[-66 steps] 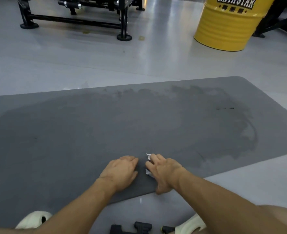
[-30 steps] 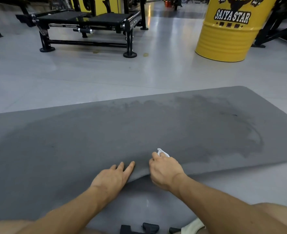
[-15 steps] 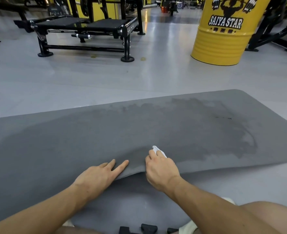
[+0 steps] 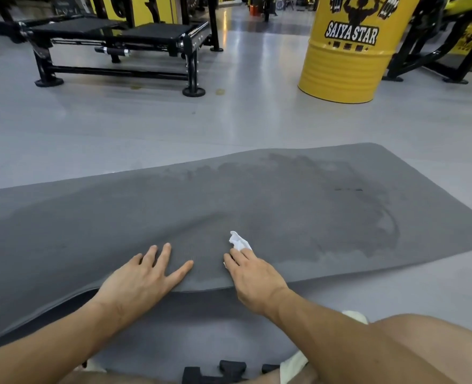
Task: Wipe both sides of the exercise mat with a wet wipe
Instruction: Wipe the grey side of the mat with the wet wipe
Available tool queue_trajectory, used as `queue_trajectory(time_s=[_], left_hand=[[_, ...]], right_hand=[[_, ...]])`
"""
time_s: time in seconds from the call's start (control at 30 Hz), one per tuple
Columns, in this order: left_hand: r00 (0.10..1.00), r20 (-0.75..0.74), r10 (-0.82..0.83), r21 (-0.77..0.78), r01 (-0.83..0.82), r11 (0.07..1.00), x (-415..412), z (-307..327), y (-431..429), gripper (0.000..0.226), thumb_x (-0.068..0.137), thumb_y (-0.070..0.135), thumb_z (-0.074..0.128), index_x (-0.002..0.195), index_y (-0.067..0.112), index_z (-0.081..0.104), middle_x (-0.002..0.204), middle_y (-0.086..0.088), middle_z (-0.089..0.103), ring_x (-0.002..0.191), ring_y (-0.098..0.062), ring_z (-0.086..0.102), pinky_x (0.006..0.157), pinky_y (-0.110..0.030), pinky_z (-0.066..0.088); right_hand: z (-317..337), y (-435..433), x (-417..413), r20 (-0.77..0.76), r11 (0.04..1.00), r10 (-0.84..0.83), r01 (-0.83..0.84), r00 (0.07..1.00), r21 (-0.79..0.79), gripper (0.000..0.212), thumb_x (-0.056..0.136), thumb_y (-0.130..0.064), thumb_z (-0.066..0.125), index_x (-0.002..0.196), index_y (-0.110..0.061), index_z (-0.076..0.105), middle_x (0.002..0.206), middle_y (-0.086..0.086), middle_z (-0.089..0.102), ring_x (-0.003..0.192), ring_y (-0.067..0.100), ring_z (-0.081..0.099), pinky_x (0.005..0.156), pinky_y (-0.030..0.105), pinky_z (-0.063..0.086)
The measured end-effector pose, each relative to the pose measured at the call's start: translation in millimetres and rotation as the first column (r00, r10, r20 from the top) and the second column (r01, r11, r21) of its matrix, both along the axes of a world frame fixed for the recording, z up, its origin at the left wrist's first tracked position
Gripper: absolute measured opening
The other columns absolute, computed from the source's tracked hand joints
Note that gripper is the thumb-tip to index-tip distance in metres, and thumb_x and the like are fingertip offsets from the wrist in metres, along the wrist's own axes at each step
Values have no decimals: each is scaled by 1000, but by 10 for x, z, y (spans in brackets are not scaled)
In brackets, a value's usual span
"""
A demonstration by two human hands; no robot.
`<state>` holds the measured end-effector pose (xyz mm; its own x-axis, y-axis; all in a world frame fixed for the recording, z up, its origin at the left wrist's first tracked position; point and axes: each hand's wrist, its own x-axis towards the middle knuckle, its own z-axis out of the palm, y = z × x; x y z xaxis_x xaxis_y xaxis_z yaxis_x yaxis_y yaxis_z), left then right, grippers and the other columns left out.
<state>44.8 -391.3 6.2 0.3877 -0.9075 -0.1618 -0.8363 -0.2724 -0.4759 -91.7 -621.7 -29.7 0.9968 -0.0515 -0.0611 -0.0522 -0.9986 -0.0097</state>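
The grey exercise mat (image 4: 284,206) lies across the floor, with darker wet patches over its middle and right part. Its near edge is raised off the floor in front of me, leaving a dark gap beneath. My left hand (image 4: 143,278) holds that raised edge, four fingers spread flat on top and the thumb hidden under the mat. My right hand (image 4: 252,275) grips the edge just to the right and pinches a crumpled white wet wipe (image 4: 239,241), which sticks out past its fingertips.
A yellow drum (image 4: 343,51) stands at the back right beside black machine legs (image 4: 423,59). A black gym bench frame (image 4: 118,45) is at the back left. Grey floor surrounds the mat. My bare knee (image 4: 412,353) is at the lower right, and black objects (image 4: 215,372) lie below.
Both hands went from lying on the flat mat to taking its near edge and lifting it off the floor. The wipe now sticks out from my right fingers. My view tilted upward.
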Motion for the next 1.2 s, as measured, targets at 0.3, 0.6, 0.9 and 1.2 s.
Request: queue_trajectory(time_s=[0.3,0.6,0.9,1.2], left_hand=[[995,33,-92,-146,95,985,-161,73,297,64,100,-2,0,143,12,45,126,-46,55,100,-63,63,69,-63,58],[985,-17,170,225,-162,961,-82,12,611,60,108,12,16,161,18,-11,159,-43,-2,146,-62,12,116,-66,20],[976,-38,217,421,-181,889,85,-137,372,55,109,10,11,162,13,-3,164,-34,-4,152,-51,10,119,-55,27],[967,-162,197,524,-84,847,579,-173,543,77,102,-4,26,161,26,-13,170,-14,-5,157,-31,11,121,-40,31]], right_hand=[[18,129,-57,94,993,107,-111,990,30,66,86,-23,4,136,-7,45,128,9,50,115,30,46,79,41,54],[-41,727,199,-63,993,109,-105,992,58,34,94,-6,45,128,-4,45,121,14,50,112,32,46,71,40,41],[-336,602,292,-60,995,66,-70,996,-71,46,80,-12,58,126,-13,61,107,3,61,99,21,58,79,27,51],[-456,224,189,-101,989,-107,96,989,-111,45,91,-1,52,135,-3,43,129,17,47,124,31,45,94,36,46]])
